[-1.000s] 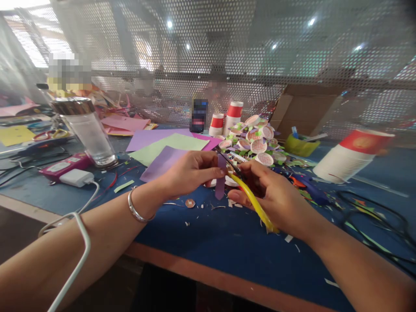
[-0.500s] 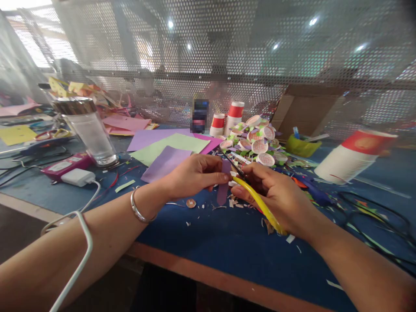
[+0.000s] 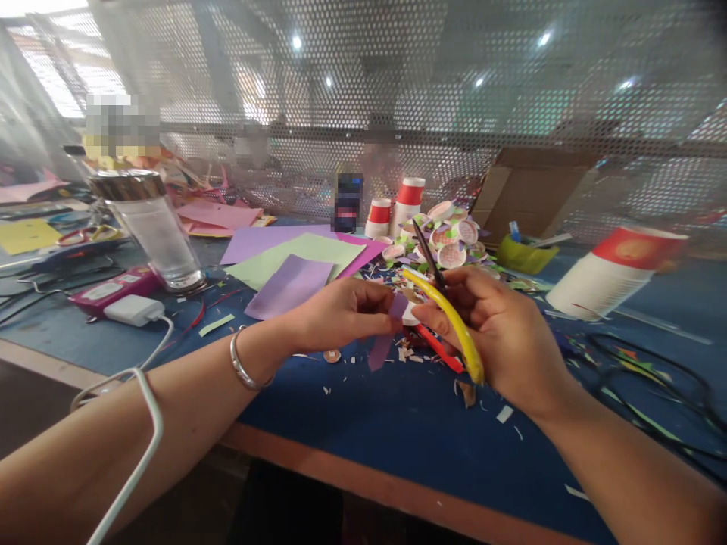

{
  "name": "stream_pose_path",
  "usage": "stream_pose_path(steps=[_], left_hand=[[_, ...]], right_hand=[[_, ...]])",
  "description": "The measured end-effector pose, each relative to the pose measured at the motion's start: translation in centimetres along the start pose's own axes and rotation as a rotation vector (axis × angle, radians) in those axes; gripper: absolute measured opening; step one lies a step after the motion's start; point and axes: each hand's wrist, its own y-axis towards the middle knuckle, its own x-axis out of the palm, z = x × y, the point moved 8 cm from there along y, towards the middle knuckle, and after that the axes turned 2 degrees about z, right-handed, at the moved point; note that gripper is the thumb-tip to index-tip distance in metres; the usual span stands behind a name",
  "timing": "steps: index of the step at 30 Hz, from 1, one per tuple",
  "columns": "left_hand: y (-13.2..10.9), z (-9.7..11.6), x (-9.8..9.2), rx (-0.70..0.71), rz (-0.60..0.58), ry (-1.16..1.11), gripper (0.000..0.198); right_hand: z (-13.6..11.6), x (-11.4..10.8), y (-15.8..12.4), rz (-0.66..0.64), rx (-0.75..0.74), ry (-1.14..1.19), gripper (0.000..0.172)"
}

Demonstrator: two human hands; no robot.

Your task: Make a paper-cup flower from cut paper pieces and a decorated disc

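Tilting upward, scissors (image 3: 448, 323) gripped by the right hand (image 3: 505, 341) are leaving the purple strip (image 3: 382, 348) the left hand (image 3: 341, 314) is pinching; keep it taut.

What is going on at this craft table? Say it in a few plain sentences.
A person works at a blue table. The left hand pinches a small purple paper strip; the right hand grips yellow-handled scissors, blades pointing up, clear of the strip. Below the hands lie paper scraps.
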Motion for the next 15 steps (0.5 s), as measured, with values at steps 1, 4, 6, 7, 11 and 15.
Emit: stream_pose_path(steps=[1,4,6,7,11,15], left_hand=[[0.0,-0.1,0.2,-0.011,-0.023,0.018,0.009],[-0.1,-0.2,0.6,-0.028,-0.06,0.065,0.01],[-0.1,-0.2,0.8,-0.033,-0.073,0.065,0.013],[-0.2,-0.2,0.8,-0.037,-0.079,0.051,0.013],[-0.2,-0.4,1.1,-0.059,-0.113,0.011,0.008],[-0.3,-0.7,1.4,-0.058,-0.148,0.039,0.012]], right_hand=[[-0.2,0.1,0.0,-0.002,-0.018,0.006,0.041],[-0.2,0.5,0.0,-0.026,-0.043,-0.016,0.041],[-0.1,0.6,0.1,-0.026,-0.053,-0.008,0.04],[-0.1,0.6,0.1,-0.023,-0.061,0.004,0.04],[-0.6,0.5,0.0,-0.021,-0.11,0.046,0.037],[-0.7,0.7,-0.1,-0.037,-0.112,0.059,0.036]])
